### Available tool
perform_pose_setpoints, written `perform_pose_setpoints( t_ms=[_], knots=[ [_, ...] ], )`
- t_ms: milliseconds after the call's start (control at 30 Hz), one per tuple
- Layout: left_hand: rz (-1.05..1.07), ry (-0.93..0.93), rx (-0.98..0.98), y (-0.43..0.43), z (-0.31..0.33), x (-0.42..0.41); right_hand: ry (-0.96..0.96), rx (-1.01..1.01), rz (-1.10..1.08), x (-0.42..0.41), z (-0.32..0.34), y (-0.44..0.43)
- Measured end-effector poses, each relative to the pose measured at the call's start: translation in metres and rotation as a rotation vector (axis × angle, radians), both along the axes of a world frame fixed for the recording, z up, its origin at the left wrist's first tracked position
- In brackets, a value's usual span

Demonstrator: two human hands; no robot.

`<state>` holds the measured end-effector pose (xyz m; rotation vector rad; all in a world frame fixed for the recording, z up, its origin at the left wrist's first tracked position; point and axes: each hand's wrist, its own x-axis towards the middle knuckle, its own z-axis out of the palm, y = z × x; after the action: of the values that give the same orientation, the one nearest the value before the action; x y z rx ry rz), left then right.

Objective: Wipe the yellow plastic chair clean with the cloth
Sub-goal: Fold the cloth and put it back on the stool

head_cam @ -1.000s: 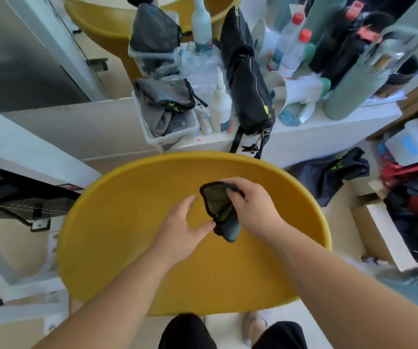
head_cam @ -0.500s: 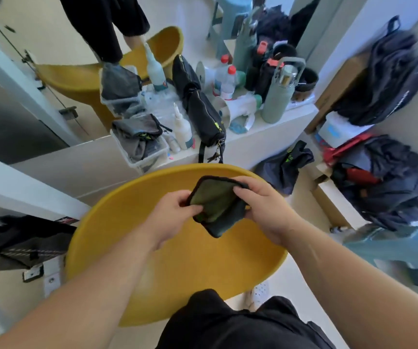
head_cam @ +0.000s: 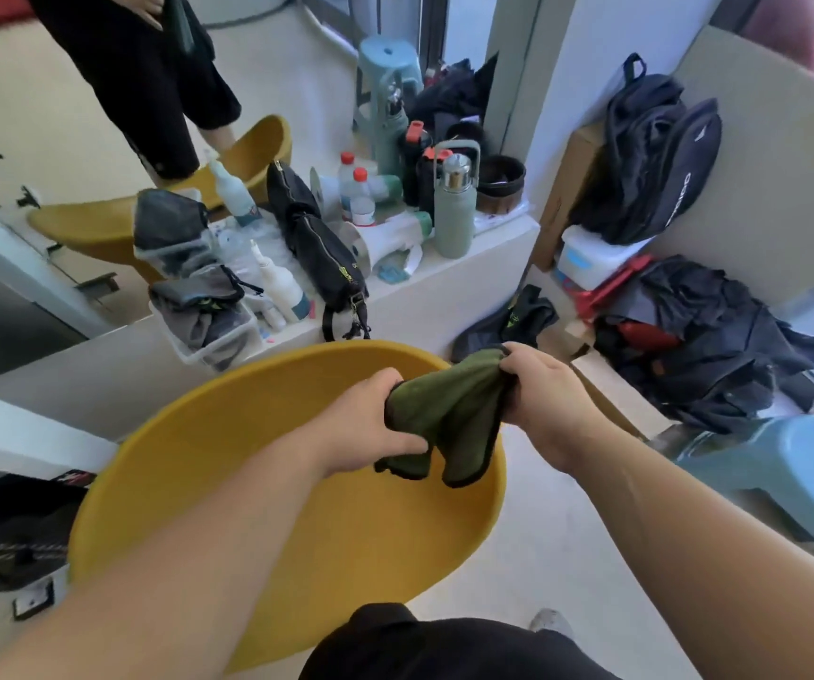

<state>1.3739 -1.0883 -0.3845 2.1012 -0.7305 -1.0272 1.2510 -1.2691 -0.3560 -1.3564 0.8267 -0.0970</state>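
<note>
The yellow plastic chair [head_cam: 228,483] fills the lower middle of the view, its rounded seat right below my arms. A dark green cloth with a black edge [head_cam: 444,414] hangs stretched between my hands above the seat's right side, apart from the seat. My left hand [head_cam: 370,424] grips the cloth's left end. My right hand [head_cam: 547,400] pinches its upper right corner. The cloth's lower folds droop toward the seat.
A white ledge [head_cam: 498,247] behind the chair carries bottles, a black pouch [head_cam: 316,247], a megaphone and clear bins of cloths. A second yellow chair [head_cam: 100,223] and a standing person [head_cam: 149,81] are beyond it. A pale blue stool [head_cam: 797,483] and piled bags stand right.
My hands have pulled apart and spread the bunched cloth wider, shifting right above the seat. The view has tilted up and right, showing more of the room.
</note>
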Motion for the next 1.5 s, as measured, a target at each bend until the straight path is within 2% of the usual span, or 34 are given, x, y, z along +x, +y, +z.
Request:
perform_pose_setpoints(
  t_ms=[100, 200, 333, 400, 467, 533, 633, 733, 867, 933, 1100, 1267, 1367, 1500],
  knots=[
    [0.057, -0.001, 0.025, -0.037, -0.017, -0.042, -0.039, 0.050, -0.004, -0.036, -0.006, -0.045],
    [0.223, 0.063, 0.083, -0.076, -0.035, -0.082, -0.038, 0.040, 0.003, -0.080, -0.018, -0.100],
    [0.622, 0.342, -0.106, -0.137, -0.044, -0.128, -0.031, -0.009, 0.000, -0.146, -0.033, -0.177],
    [0.721, 0.487, -0.207, -0.166, -0.042, -0.146, 0.004, -0.040, -0.021, -0.176, -0.039, -0.207],
    [0.676, 0.570, -0.263, -0.191, -0.043, -0.159, 0.033, -0.055, -0.062, -0.200, -0.041, -0.230],
    [0.518, 0.607, -0.248, -0.212, -0.043, -0.165, 0.053, -0.075, -0.100, -0.217, -0.044, -0.249],
    [0.322, 0.521, -0.077, -0.247, -0.042, -0.172, 0.061, -0.075, -0.171, -0.236, -0.050, -0.277],
    [0.338, 0.495, -0.001, -0.285, -0.044, -0.179, 0.036, -0.029, -0.303, -0.248, -0.055, -0.303],
    [0.531, 0.655, -0.058, -0.335, -0.061, -0.176, 0.076, -0.017, -0.450, -0.254, -0.060, -0.338],
    [0.574, 0.655, -0.096, -0.363, -0.066, -0.171, 0.116, -0.063, -0.519, -0.252, -0.064, -0.357],
    [0.463, 0.635, -0.226, -0.453, -0.051, -0.145, 0.211, -0.142, -0.785, -0.247, -0.062, -0.416],
    [0.460, 0.542, -0.138, -0.531, -0.045, -0.135, 0.172, -0.162, -0.795, -0.256, -0.056, -0.458],
    [0.309, 0.458, -0.111, -0.565, -0.047, -0.140, 0.165, -0.135, -0.804, -0.265, -0.060, -0.478],
    [-0.066, 0.319, -0.090, -0.603, -0.039, -0.171, 0.202, -0.158, -0.759, -0.296, -0.064, -0.510]
  ],
)
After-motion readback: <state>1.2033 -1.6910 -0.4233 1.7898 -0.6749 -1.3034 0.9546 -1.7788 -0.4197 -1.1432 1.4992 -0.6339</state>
